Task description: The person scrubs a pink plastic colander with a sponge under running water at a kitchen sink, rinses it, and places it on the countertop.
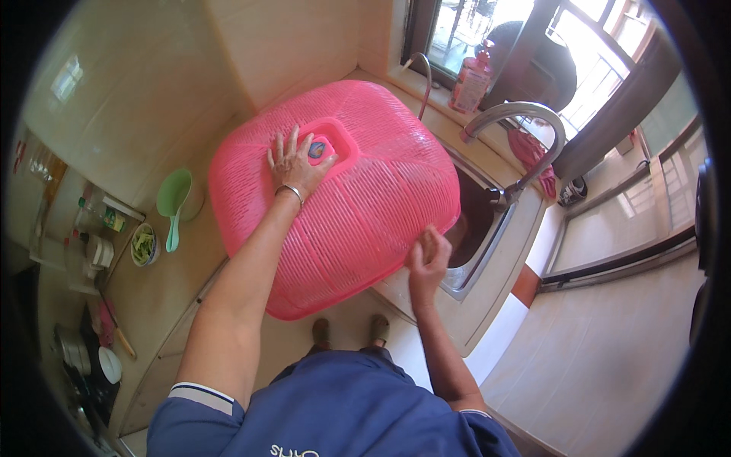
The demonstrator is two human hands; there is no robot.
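A large pink slatted plastic food cover (pixel 365 223) fills the space before me, spanning the counter corner and part of the sink. My left hand (pixel 297 165) lies over its top, with spread fingers and the thumb around the knob (pixel 321 149) in the recessed handle. The knob bears a small oval sticker. At the cover's right lower rim, my right hand (pixel 428 260) has its fingers curled on the edge; the fingertips are partly blurred. What lies beneath the cover is hidden. A steel sink (pixel 471 277) shows beyond the right rim.
A curved steel tap (pixel 531 108) rises over the sink, with a thinner spout (pixel 427 74) behind. A pink pump bottle (pixel 472 80) stands on the window ledge. On the left counter are a green dipper (pixel 174 191), a bowl of chopped greens (pixel 144 245) and a wooden-handled utensil (pixel 123 340).
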